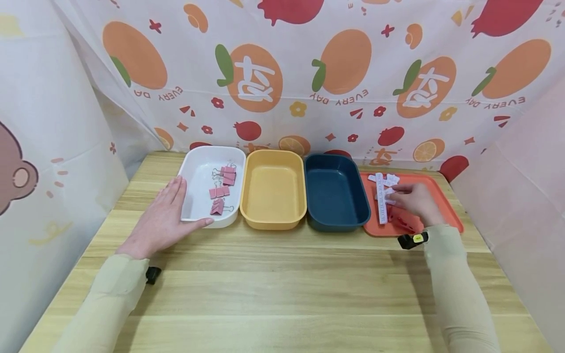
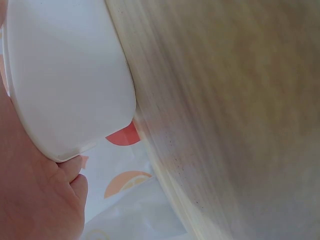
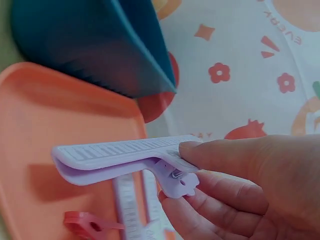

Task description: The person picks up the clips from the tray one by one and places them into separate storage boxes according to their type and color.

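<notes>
Over the orange tray [image 1: 446,206] at the right end of a wooden table [image 1: 282,289], a person's right hand [image 1: 415,201] pinches a pale lilac clip [image 3: 125,157] between thumb and curled fingers, holding it just above the tray floor, as the right wrist view shows plainly. More pale clips [image 1: 383,189] lie on the tray beneath and beside the hand, one long one stretching toward the near rim, and a red clip [image 3: 87,222] rests on the tray just below the held one. Next to the tray stands a dark blue tub [image 1: 336,192], then a yellow tub [image 1: 273,189], then a white tub [image 1: 207,181], the four set in a row and touching or nearly touching. Pink binder clips [image 1: 222,189] lie scattered in the white tub. The left hand [image 1: 165,220] rests flat on the table with fingers straight, its thumb and palm edge against the white tub's near left corner, holding nothing. Behind the table hangs a cloth [image 1: 335,73] printed with oranges and pomegranates
</notes>
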`<state>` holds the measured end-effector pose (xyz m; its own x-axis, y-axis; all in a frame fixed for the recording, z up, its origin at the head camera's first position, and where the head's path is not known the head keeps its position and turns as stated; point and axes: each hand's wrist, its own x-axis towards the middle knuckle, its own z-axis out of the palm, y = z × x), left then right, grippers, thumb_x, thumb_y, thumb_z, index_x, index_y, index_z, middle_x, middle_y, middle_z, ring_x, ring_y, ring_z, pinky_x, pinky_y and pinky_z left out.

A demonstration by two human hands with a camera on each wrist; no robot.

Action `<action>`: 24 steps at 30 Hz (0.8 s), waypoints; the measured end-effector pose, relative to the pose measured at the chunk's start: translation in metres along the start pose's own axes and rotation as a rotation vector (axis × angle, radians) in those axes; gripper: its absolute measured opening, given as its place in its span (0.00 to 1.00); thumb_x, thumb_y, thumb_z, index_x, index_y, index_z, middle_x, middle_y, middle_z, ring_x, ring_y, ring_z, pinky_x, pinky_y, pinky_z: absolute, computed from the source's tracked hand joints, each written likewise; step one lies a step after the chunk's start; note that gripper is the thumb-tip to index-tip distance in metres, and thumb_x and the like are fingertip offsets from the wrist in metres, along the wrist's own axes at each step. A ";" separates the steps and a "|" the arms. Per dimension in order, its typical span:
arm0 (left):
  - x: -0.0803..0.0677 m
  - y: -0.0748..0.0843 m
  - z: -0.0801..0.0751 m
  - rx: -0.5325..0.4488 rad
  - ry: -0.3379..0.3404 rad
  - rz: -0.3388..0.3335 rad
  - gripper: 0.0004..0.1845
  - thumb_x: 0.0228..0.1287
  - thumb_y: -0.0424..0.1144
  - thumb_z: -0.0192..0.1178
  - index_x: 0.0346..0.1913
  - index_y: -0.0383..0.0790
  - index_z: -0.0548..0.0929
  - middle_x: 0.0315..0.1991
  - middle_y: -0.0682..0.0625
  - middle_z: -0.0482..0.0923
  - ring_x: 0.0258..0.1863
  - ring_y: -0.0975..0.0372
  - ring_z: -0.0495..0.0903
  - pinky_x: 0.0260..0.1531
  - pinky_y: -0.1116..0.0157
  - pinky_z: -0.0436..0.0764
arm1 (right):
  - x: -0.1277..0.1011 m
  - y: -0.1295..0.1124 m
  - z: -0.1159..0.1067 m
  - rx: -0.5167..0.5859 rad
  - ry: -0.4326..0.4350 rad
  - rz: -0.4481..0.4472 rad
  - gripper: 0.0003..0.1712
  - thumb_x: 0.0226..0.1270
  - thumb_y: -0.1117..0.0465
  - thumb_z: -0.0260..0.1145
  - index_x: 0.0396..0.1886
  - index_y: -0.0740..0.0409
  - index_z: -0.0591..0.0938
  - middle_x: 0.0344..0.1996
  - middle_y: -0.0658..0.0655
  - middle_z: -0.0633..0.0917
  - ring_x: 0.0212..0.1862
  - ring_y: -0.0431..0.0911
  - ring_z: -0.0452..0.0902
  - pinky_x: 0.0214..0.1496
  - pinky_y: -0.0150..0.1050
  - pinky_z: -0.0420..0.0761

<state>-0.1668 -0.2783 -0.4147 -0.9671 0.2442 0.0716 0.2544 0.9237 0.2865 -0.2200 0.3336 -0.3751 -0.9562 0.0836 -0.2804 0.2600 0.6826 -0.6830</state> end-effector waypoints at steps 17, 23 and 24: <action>-0.001 0.001 0.000 -0.009 0.015 0.001 0.66 0.61 0.74 0.58 0.79 0.26 0.40 0.80 0.32 0.35 0.79 0.41 0.37 0.76 0.44 0.40 | -0.011 -0.027 -0.015 -0.040 0.107 -0.086 0.31 0.73 0.51 0.68 0.70 0.62 0.77 0.59 0.68 0.80 0.52 0.58 0.79 0.46 0.39 0.80; -0.001 0.001 0.000 0.003 0.012 0.006 0.66 0.62 0.74 0.57 0.79 0.26 0.39 0.80 0.32 0.35 0.79 0.41 0.37 0.76 0.44 0.40 | -0.015 -0.036 -0.014 -0.071 0.145 -0.144 0.32 0.72 0.49 0.68 0.68 0.62 0.78 0.58 0.68 0.80 0.54 0.59 0.76 0.45 0.40 0.79; -0.001 0.001 0.000 0.005 0.012 0.006 0.66 0.62 0.74 0.57 0.79 0.26 0.39 0.80 0.32 0.35 0.79 0.41 0.37 0.76 0.44 0.40 | -0.016 -0.038 -0.014 -0.077 0.155 -0.153 0.32 0.72 0.48 0.69 0.68 0.62 0.78 0.57 0.68 0.81 0.54 0.59 0.76 0.45 0.40 0.79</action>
<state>-0.1658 -0.2773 -0.4141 -0.9656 0.2460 0.0848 0.2600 0.9237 0.2814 -0.2167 0.3161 -0.3356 -0.9945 0.0812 -0.0664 0.1049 0.7490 -0.6542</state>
